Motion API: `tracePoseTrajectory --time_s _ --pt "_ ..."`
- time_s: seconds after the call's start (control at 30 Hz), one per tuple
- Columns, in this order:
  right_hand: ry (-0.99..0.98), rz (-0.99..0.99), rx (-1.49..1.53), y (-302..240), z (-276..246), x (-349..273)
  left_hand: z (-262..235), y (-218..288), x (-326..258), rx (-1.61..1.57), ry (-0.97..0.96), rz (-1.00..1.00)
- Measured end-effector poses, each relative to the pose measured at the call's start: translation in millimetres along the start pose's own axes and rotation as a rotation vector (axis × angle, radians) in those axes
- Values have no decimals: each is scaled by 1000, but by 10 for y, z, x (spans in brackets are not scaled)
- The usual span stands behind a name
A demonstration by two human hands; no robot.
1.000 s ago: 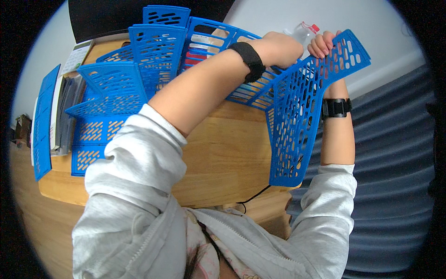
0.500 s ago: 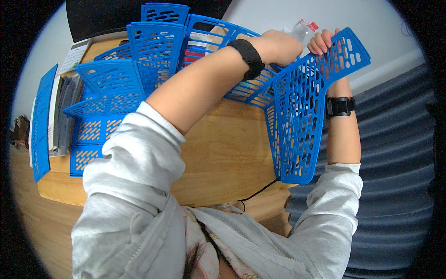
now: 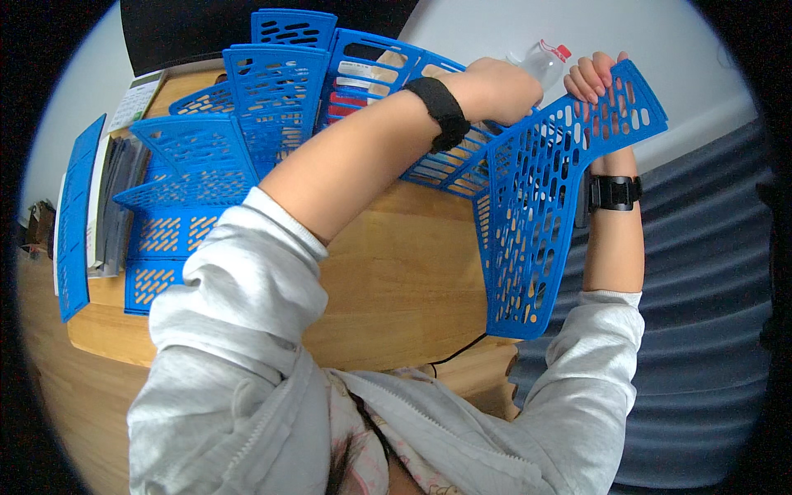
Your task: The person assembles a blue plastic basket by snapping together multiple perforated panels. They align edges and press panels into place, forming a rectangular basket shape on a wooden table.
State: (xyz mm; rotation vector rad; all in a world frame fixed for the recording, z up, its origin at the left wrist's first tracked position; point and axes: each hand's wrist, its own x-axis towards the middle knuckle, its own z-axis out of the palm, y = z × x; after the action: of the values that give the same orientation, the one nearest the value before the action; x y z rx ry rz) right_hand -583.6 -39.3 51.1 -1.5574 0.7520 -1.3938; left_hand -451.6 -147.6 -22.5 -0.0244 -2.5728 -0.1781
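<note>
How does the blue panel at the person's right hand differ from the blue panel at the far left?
The right-hand panel is gripped near its upper end by the right hand; the far-left panel has no hand on it. The right-hand panel shows a broad, slotted face; the far-left panel appears as a narrow strip beside upright files. Both are blue.

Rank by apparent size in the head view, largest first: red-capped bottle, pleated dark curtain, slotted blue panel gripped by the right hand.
1. Pleated dark curtain
2. Slotted blue panel
3. Red-capped bottle, partly hidden
</note>
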Motion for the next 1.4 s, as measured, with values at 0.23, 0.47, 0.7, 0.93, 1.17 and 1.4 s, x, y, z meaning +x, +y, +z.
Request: tracePoseTrajectory --time_s 0.23,0.47,0.7,0.93,1.17,1.4 --pt "-76 111 -12 -38 -38 85 6 -6 -5 -13 2 12" --pt "-52 94 -43 -65 -21 106 -22 0 -9 32 -43 32" --pt "-91 81 37 148 -49 45 2 -10 21 -3 -16 -5" --pt "-36 -37 139 360 -161 -114 13 -25 63 -14 -35 -2" --pt "62 33 79 326 -87 -12 9 -58 36 -33 -25 -16" --pt "387 113 -131 -62 141 51 -37 -3 13 -23 -67 -24"
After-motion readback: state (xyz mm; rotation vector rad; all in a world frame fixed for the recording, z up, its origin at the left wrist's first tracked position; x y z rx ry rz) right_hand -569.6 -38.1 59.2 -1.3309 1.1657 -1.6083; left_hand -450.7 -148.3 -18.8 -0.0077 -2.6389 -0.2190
